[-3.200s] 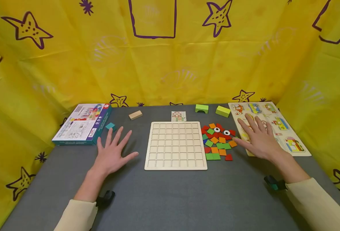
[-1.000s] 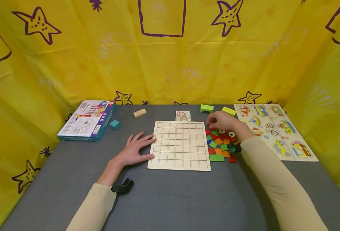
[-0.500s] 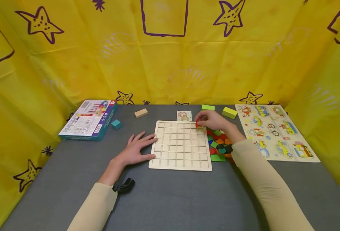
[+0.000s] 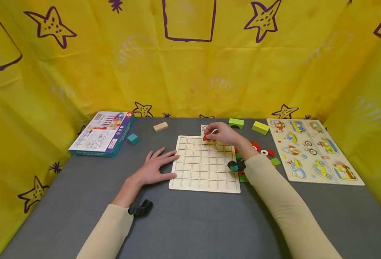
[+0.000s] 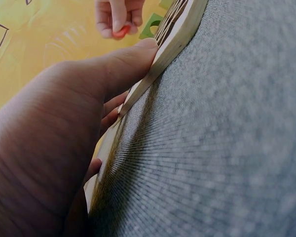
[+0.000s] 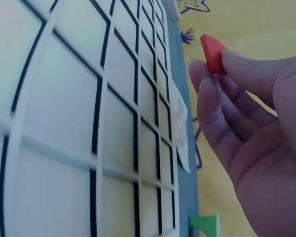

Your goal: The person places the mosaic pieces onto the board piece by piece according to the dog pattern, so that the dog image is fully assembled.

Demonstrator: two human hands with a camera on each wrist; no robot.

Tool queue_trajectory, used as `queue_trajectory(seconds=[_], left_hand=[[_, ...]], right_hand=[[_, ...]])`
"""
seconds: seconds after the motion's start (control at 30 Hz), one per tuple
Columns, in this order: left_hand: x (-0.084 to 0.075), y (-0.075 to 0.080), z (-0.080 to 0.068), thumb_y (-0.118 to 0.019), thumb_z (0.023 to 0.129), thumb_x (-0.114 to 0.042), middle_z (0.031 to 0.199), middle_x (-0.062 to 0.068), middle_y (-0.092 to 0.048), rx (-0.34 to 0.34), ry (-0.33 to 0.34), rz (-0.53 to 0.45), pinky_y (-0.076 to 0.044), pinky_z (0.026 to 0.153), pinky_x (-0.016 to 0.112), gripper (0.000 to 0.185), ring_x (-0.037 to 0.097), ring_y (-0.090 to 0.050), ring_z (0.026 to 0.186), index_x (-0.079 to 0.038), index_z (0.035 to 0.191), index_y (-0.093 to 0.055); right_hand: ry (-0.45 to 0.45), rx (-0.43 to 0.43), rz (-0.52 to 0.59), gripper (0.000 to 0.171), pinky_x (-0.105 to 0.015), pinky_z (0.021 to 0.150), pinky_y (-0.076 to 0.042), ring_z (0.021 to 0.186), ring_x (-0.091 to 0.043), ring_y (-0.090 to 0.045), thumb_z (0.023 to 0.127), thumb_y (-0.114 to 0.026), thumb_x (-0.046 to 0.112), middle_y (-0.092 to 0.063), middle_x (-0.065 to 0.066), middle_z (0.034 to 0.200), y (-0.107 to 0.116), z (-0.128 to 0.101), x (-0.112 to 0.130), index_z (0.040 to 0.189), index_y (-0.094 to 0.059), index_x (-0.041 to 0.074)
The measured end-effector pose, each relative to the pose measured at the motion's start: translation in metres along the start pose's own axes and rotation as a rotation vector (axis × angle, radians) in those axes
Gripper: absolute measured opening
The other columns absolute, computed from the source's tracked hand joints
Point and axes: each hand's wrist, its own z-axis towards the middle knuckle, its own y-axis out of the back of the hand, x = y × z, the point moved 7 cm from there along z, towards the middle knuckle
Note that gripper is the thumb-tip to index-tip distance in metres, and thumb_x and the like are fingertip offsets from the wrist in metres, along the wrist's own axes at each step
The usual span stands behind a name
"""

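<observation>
My right hand (image 4: 223,134) pinches a red tile (image 6: 213,53) with one curved edge between thumb and fingers, above the far rows of the wooden grid board (image 4: 203,169). At the board's left edge rests my left hand (image 4: 155,168), fingers spread and fairly straight; in the left wrist view its thumb (image 5: 133,61) lies along the rim. A small picture card (image 4: 203,130) behind the board is partly covered by the right hand. Right of the board, a pile of coloured tiles (image 4: 275,162) is largely hidden under the right forearm.
A puzzle board (image 4: 310,147) with vehicle pictures lies at the right. A green arch block (image 4: 236,123), a yellow block (image 4: 260,127) and a plain wooden block (image 4: 160,126) stand at the back. Left are a box (image 4: 101,135) and a teal cube (image 4: 133,139).
From spread open over the puzzle board, my right hand went to the tile pile, took a red tile and carried it left over the grid board. My left hand moved onto the board's left edge.
</observation>
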Motion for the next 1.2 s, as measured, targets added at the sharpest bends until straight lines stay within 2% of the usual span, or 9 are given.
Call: queue_trajectory(seconds=[0.27, 0.53, 0.67, 0.8, 0.93, 1.2], left_hand=[[0.001, -0.003, 0.000, -0.070, 0.089, -0.056, 0.160, 0.000, -0.038, 0.005, 0.002, -0.014, 0.003, 0.111, 0.070, 0.074, 0.041, -0.015, 0.150, -0.022, 0.152, -0.050], [0.000, 0.003, -0.001, -0.075, 0.087, -0.051, 0.158, 0.003, -0.042, -0.024, -0.014, -0.045, 0.002, 0.110, 0.071, 0.072, 0.044, -0.018, 0.148, -0.019, 0.148, -0.055], [0.002, 0.003, 0.000, -0.076, 0.085, -0.052, 0.157, 0.001, -0.042, -0.026, 0.005, -0.038, 0.001, 0.111, 0.071, 0.072, 0.042, -0.018, 0.149, -0.021, 0.147, -0.057], [0.001, 0.001, 0.003, -0.078, 0.083, -0.053, 0.156, 0.000, -0.044, -0.032, 0.016, -0.053, 0.001, 0.111, 0.070, 0.072, 0.041, -0.018, 0.149, -0.020, 0.144, -0.059], [-0.002, 0.001, 0.006, -0.079, 0.083, -0.052, 0.155, 0.001, -0.045, -0.039, -0.001, -0.066, 0.001, 0.111, 0.070, 0.071, 0.043, -0.020, 0.148, -0.018, 0.143, -0.061], [-0.001, 0.002, 0.003, -0.081, 0.082, -0.050, 0.155, 0.002, -0.046, -0.053, 0.011, -0.085, 0.000, 0.111, 0.069, 0.070, 0.042, -0.019, 0.148, -0.018, 0.141, -0.062]], right_hand=[[0.005, -0.031, -0.088, 0.009, -0.035, 0.080, -0.047, 0.088, -0.025, -0.058, 0.098, -0.067, 0.009, -0.067, -0.008, 0.099, -0.014, 0.020, 0.004, 0.106, -0.069, 0.004], [-0.022, -0.015, -0.137, 0.008, -0.036, 0.082, -0.048, 0.089, -0.025, -0.058, 0.098, -0.069, 0.012, -0.067, -0.006, 0.099, -0.031, 0.042, 0.008, 0.104, -0.070, 0.007], [-0.029, 0.006, -0.180, 0.007, -0.035, 0.081, -0.048, 0.087, -0.024, -0.057, 0.098, -0.069, 0.013, -0.067, -0.006, 0.098, -0.038, 0.051, 0.009, 0.103, -0.070, 0.008], [-0.035, 0.034, -0.229, 0.005, -0.033, 0.079, -0.047, 0.085, -0.023, -0.056, 0.097, -0.069, 0.011, -0.067, -0.005, 0.095, -0.043, 0.055, 0.007, 0.100, -0.070, 0.008], [-0.028, 0.063, -0.277, 0.004, -0.032, 0.080, -0.047, 0.085, -0.022, -0.056, 0.097, -0.070, 0.011, -0.067, -0.004, 0.092, -0.044, 0.054, 0.007, 0.098, -0.071, 0.007], [0.012, 0.125, -0.340, 0.006, -0.031, 0.082, -0.049, 0.087, -0.020, -0.059, 0.096, -0.071, 0.013, -0.069, -0.003, 0.094, -0.051, 0.056, 0.014, 0.101, -0.074, 0.009]])
